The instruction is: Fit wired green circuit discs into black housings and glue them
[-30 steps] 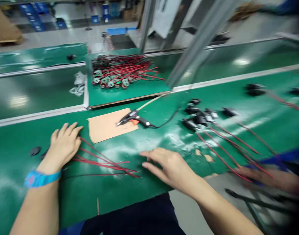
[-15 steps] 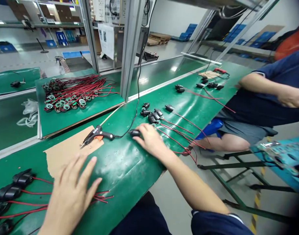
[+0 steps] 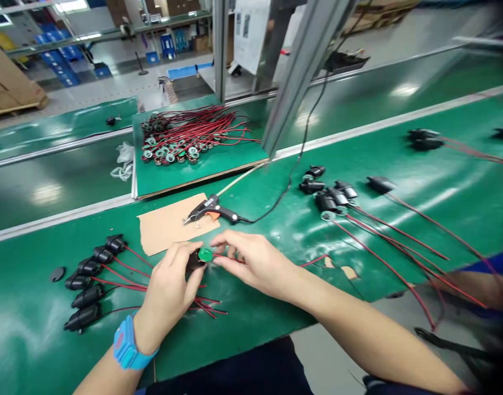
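My left hand (image 3: pixel 173 280), with a blue band (image 3: pixel 130 345) at the wrist, grips a small black cylindrical housing (image 3: pixel 193 262). A round green circuit board (image 3: pixel 205 254) shows at the housing's right end. Close beside the board, my right hand (image 3: pixel 251 260) pinches the red wire (image 3: pixel 219 255) that leads from it. More red wire (image 3: pixel 315 260) comes out past the right hand. Left of my left hand lie several black housings (image 3: pixel 86 296) with red wires. Behind both hands a black glue gun (image 3: pixel 212 208) rests on cardboard (image 3: pixel 156 225).
More black housings (image 3: pixel 325 202) with wires lie to the right. A raised green board (image 3: pixel 210 170) at the back holds a pile of red-wired round parts (image 3: pixel 185 140). A metal post (image 3: pixel 304 77) rises there. The gun's black cord (image 3: pixel 290 186) crosses the table.
The view has swung left. My right hand has brought a black housing from the right to the middle. My left hand, spread and empty before, has closed round it; my right now pinches its wire.
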{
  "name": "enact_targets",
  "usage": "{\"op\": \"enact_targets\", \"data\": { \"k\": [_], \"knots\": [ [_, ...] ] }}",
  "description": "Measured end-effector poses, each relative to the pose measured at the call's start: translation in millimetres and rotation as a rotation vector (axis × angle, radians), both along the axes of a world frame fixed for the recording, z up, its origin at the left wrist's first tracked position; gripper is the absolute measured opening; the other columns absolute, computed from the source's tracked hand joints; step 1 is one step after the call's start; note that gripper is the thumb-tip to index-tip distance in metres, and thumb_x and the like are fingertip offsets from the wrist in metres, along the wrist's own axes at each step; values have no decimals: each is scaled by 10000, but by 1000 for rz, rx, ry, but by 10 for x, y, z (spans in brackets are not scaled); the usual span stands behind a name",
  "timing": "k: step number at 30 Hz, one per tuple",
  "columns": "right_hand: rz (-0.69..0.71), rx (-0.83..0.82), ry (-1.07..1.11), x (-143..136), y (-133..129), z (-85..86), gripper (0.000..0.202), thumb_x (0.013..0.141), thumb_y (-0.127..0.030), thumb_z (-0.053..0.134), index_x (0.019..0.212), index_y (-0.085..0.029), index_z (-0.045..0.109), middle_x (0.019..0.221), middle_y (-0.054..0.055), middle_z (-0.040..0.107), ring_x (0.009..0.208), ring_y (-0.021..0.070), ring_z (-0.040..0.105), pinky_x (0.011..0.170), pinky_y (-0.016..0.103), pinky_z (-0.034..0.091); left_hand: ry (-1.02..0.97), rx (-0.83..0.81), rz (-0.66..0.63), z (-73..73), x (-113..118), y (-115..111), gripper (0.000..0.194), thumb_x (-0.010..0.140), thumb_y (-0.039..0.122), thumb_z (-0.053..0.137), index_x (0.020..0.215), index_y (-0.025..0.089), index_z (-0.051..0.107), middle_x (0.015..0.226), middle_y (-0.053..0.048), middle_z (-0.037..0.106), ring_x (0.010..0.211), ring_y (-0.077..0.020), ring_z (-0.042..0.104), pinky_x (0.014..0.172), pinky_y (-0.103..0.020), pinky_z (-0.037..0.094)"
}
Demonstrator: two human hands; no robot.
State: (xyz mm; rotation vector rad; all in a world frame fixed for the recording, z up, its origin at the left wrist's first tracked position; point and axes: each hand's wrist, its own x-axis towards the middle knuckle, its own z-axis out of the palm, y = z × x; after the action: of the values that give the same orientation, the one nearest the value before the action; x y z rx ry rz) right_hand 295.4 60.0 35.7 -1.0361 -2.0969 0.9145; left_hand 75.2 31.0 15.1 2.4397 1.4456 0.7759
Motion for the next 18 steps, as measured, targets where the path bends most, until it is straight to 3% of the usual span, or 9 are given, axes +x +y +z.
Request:
{"op": "enact_targets", "data": {
  "k": [4, 8, 11, 14, 18],
  "knots": [
    [38, -211, 114, -40, 38, -45, 201, 939, -288, 661, 1105, -176, 681, 769, -18, 659, 621, 92, 579, 562, 204, 478, -123, -140, 37, 1, -25, -1, 224, 911, 184, 612, 1119, 217, 534, 1021, -52, 714, 910, -204, 725, 779, -310, 584],
    [72, -370, 182, -106, 62, -72, 205, 961, -357, 625, 959, -169, 706, 687, -32, 621, 589, 84, 532, 527, 199, 437, -184, -210, 29, 15, -30, 6, 296, 915, 219, 641, 1193, 215, 538, 1081, -74, 699, 982, -216, 708, 836, -333, 578],
    [-21, -318, 273, -139, 51, -109, 186, 945, -334, 635, 875, -166, 673, 719, -22, 608, 621, 94, 539, 560, 217, 454, -227, -262, 2, 32, -29, 18, 331, 937, 235, 633, 1253, 219, 536, 1151, -97, 661, 1077, -229, 664, 899, -368, 557],
    [-99, -187, 291, -168, 15, -143, 149, 926, -297, 652, 853, -168, 671, 756, -7, 626, 660, 107, 578, 607, 238, 475, -308, -299, 33, 8, -20, 14, 252, 924, 227, 656, 1140, 216, 527, 1146, -88, 658, 1079, -221, 661, 897, -359, 547],
    [-112, -109, 275, -207, -25, -166, 132, 916, -253, 654, 812, -172, 661, 700, -24, 597, 602, 94, 531, 561, 230, 424, -368, -300, 133, -47, 17, -7, 307, 882, 247, 723, 1044, 229, 463, 954, -10, 656, 804, -156, 674, 697, -270, 542]
  ]
}}
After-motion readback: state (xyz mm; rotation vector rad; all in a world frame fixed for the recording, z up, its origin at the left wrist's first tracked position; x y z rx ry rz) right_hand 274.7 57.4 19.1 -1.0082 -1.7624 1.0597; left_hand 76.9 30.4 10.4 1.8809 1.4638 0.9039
